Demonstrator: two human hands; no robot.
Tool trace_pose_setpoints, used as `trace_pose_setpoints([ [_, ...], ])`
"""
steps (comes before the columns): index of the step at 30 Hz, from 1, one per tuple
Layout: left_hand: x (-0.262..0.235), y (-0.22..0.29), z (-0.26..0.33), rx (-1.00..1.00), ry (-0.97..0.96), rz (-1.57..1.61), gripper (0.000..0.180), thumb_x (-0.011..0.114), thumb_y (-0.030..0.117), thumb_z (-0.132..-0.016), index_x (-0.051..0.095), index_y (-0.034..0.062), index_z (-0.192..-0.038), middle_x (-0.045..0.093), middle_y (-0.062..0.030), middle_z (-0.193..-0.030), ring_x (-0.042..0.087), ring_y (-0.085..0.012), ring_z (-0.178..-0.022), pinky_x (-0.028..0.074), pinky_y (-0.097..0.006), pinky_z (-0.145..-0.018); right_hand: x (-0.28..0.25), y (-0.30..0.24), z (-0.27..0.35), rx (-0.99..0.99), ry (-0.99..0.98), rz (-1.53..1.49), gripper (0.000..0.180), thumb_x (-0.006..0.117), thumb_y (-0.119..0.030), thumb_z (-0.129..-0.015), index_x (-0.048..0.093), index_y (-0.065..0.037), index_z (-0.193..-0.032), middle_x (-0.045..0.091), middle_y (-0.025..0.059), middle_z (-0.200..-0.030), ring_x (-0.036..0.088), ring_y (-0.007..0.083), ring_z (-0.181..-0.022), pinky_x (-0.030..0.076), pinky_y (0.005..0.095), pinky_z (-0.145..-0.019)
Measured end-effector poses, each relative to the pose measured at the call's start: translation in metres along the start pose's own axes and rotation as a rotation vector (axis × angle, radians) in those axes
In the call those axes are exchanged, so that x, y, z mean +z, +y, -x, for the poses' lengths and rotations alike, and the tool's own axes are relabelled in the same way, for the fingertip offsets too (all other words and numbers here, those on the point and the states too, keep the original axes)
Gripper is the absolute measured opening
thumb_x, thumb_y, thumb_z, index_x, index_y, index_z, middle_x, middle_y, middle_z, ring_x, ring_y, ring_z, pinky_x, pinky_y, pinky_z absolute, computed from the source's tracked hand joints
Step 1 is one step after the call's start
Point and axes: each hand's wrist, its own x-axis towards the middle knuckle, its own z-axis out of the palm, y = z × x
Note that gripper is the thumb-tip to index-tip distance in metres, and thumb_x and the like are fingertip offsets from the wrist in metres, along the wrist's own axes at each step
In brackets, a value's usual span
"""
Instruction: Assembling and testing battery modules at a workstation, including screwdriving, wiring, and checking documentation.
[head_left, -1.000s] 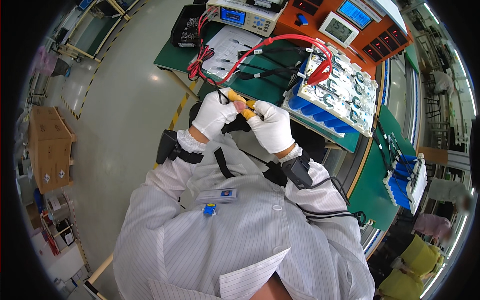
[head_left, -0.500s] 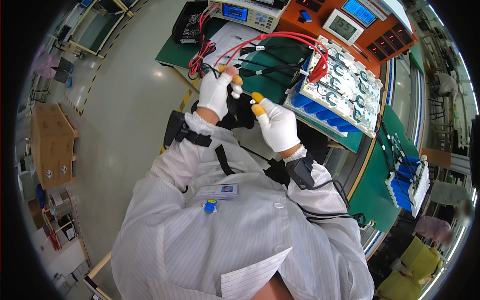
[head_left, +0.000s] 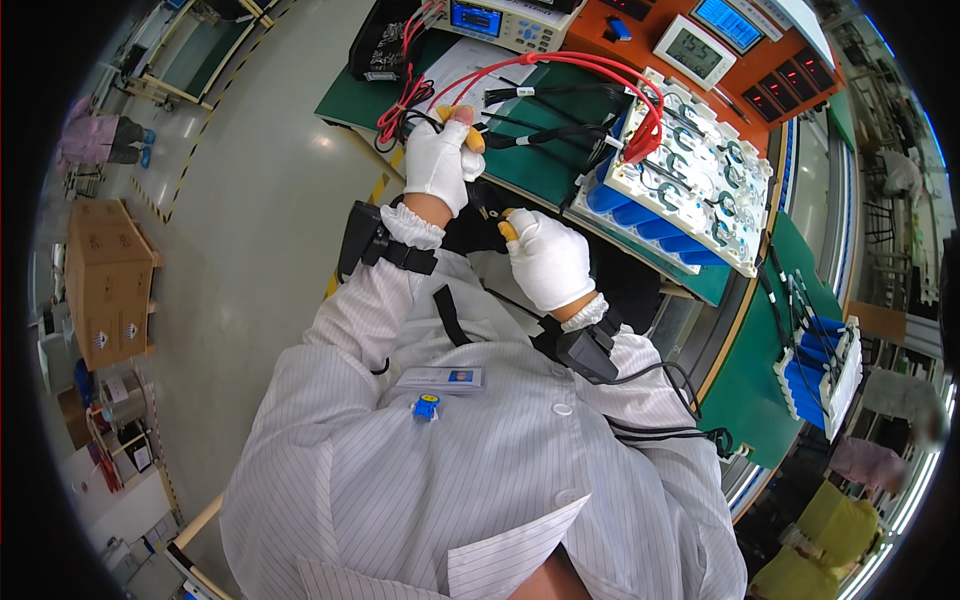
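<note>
A grey factory floor (head_left: 270,190) spreads down the left of my view, and a green workbench (head_left: 348,100) crosses the top, carrying a cream bench meter (head_left: 512,26). The relation I weigh most is the line of the black cables (head_left: 560,134): their long axis runs roughly left to right, from near the fingertips of the left hand (head_left: 437,160) to the near-left side of the battery pack (head_left: 690,180). The left hand is closer to their free ends; the right hand (head_left: 548,258) sits lower, nearer my body. The pack lies beyond the right hand and to its right, clear of both, its long axis slanting from upper left to lower right. Red leads (head_left: 590,62) arc from beside the left hand to the pack's top. Both hands wear white gloves with yellow fingertips, fingers curled inward; at this size I can't tell whether either grips anything, though something small shows by the right fingertips.
</note>
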Motion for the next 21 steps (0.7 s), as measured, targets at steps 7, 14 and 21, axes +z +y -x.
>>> trace_pose_setpoints([
  [7,0.0,-0.002,0.001,-0.012,-0.003,0.002,0.022,0.069,0.023,-0.092,0.056,0.0044,-0.091,0.054,-0.0065,-0.062,0.036,-0.0094,-0.04,0.025,-0.025,-0.038,-0.002,0.0,-0.001,-0.024,-0.026,-0.037,0.016,0.067,-0.014,-0.08,0.064,-0.011,-0.095,0.065,0.0092,-0.08,0.065,0.0294,-0.069,0.052,0.038,-0.059],
  [14,0.001,-0.003,0.01,0.003,-0.032,-0.018,0.026,0.063,0.027,-0.095,0.056,0.003,-0.09,0.057,-0.0077,-0.065,0.042,-0.0116,-0.044,0.031,-0.025,-0.041,0.001,0.002,-0.001,-0.029,-0.067,-0.008,0.015,0.066,-0.014,-0.079,0.065,-0.011,-0.094,0.065,0.0093,-0.079,0.066,0.0291,-0.07,0.053,0.038,-0.06],
  [21,-0.006,-0.015,0.019,-0.151,0.005,0.134,0.027,0.057,0.032,-0.097,0.055,0.0058,-0.091,0.056,-0.0069,-0.067,0.041,-0.0129,-0.044,0.032,-0.027,-0.042,0.002,0.003,0.002,-0.047,-0.08,0.021,0.013,0.062,-0.015,-0.081,0.065,-0.012,-0.094,0.065,0.0077,-0.079,0.067,0.0269,-0.072,0.053,0.0396,-0.059],
])
